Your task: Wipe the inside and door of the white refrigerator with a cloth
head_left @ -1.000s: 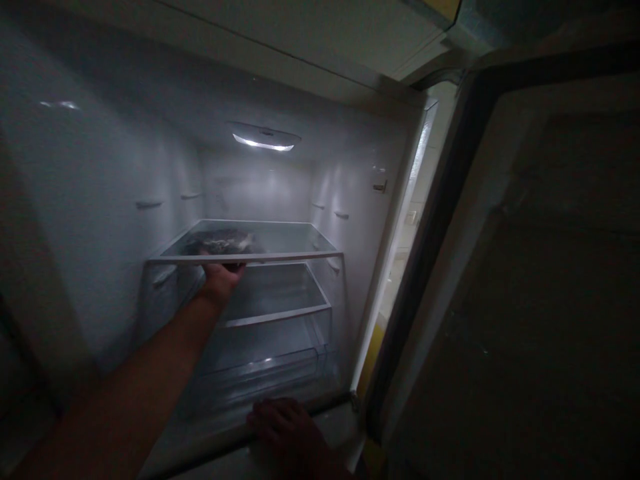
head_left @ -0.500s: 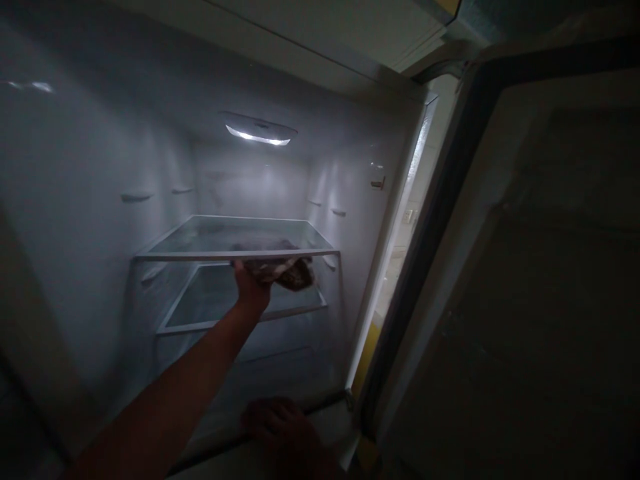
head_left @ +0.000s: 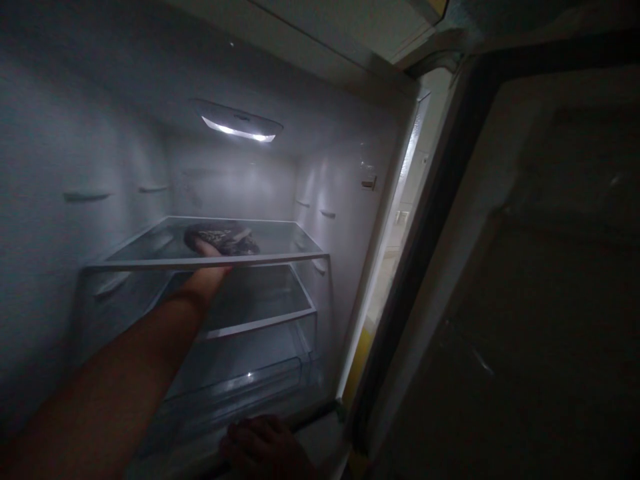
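Observation:
My left hand [head_left: 209, 252] reaches into the lit fridge from the lower left, its fingers closed on a dark, patterned cloth [head_left: 227, 239]. The upper glass shelf [head_left: 280, 259] has its white front rim crossing in front of the wrist; the hand and cloth seem to be beneath the glass, seen through it. Most of the fingers are hidden by the cloth. Low in the view, my right hand [head_left: 263, 443] rests in shadow at the fridge's bottom front edge [head_left: 317, 415], fingers laid over it and holding nothing I can see.
Below is a second glass shelf [head_left: 265, 323], with a clear drawer [head_left: 250, 383] under it. A lamp [head_left: 237, 130] glows in the fridge ceiling. On the right stands the open fridge door [head_left: 525, 267]. Shelf ledges [head_left: 87, 195] jut from the side walls.
My left hand has moved the cloth left and deeper in; before, the cloth hung below the front rim near the shelf's right side. The view has shifted slightly. My right hand stays at the bottom edge.

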The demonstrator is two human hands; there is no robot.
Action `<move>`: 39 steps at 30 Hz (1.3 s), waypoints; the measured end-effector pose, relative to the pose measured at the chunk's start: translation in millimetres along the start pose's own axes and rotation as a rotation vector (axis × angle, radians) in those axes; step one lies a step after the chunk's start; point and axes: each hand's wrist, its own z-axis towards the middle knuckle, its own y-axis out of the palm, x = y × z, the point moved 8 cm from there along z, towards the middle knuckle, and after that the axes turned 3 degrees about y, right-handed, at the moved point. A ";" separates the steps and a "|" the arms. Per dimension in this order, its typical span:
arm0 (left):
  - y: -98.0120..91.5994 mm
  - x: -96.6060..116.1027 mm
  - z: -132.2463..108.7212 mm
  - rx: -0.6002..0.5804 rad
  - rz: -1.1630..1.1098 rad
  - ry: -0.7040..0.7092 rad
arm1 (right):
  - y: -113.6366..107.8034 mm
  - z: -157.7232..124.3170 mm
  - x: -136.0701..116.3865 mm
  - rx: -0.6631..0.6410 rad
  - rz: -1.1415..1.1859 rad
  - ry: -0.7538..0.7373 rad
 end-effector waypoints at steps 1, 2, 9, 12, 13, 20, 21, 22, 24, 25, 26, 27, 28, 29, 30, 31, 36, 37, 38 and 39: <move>14.6 -13.1 0.3 -0.026 -0.038 -0.054 | 0.0 0.3 0.6 0.006 -0.005 0.000; 29.6 -27.8 -2.0 -0.055 -0.072 -0.115 | -0.9 0.2 0.7 0.018 -0.007 -0.005; 96.0 -101.8 -66.8 -0.296 -0.074 -0.335 | -3.8 -4.1 0.6 -0.125 0.057 0.006; 85.9 -100.5 -94.0 -0.395 0.029 -0.303 | -17.4 -3.7 0.1 -0.157 0.169 0.024; 77.2 -96.5 -99.6 -0.433 0.139 -0.279 | -22.5 -3.3 0.5 -0.156 0.214 0.035; -26.2 -28.3 -75.6 -0.325 1.152 -0.041 | -29.7 -4.3 2.8 -0.160 0.411 0.088; -41.4 -16.7 -70.3 -0.265 1.264 -0.006 | -28.0 -4.9 3.2 -0.163 0.416 0.094; -55.5 -7.3 -66.8 -0.211 1.364 0.022 | -26.4 -5.5 3.4 -0.166 0.416 0.096; -79.7 1.0 -64.1 -0.141 1.522 0.034 | -23.4 -6.3 3.1 -0.172 0.410 0.090; -88.9 -0.2 -64.0 -0.130 1.581 0.020 | -22.7 -6.5 3.1 -0.170 0.406 0.085; -95.6 -4.0 -64.1 -0.132 1.629 -0.001 | -22.3 -6.6 3.0 -0.167 0.404 0.078; -99.7 -9.6 -63.8 -0.143 1.665 -0.027 | -22.0 -6.7 3.1 -0.166 0.405 0.075; -100.7 -16.2 -63.0 -0.165 1.694 -0.049 | -21.8 -6.9 3.2 -0.168 0.409 0.073; -98.2 -23.0 -61.9 -0.200 1.717 -0.061 | -21.6 -7.1 3.5 -0.172 0.417 0.075; -92.7 -29.5 -60.6 -0.245 1.736 -0.057 | -21.6 -7.4 3.5 -0.176 0.427 0.075; -84.6 -35.4 -59.6 -0.297 1.748 -0.040 | -21.4 -7.7 3.6 -0.182 0.437 0.079; -32.9 -58.6 -73.7 -0.563 1.671 0.118 | -21.6 -6.9 2.9 -0.170 0.421 0.084; -24.2 -62.4 -80.5 -0.598 1.635 0.140 | -21.5 -6.3 3.2 -0.169 0.411 0.090; -16.8 -65.6 -87.9 -0.625 1.596 0.160 | -21.5 -5.6 3.4 -0.169 0.405 0.093; -10.9 -68.1 -95.1 -0.640 1.557 0.177 | -21.6 -5.0 3.6 -0.172 0.400 0.096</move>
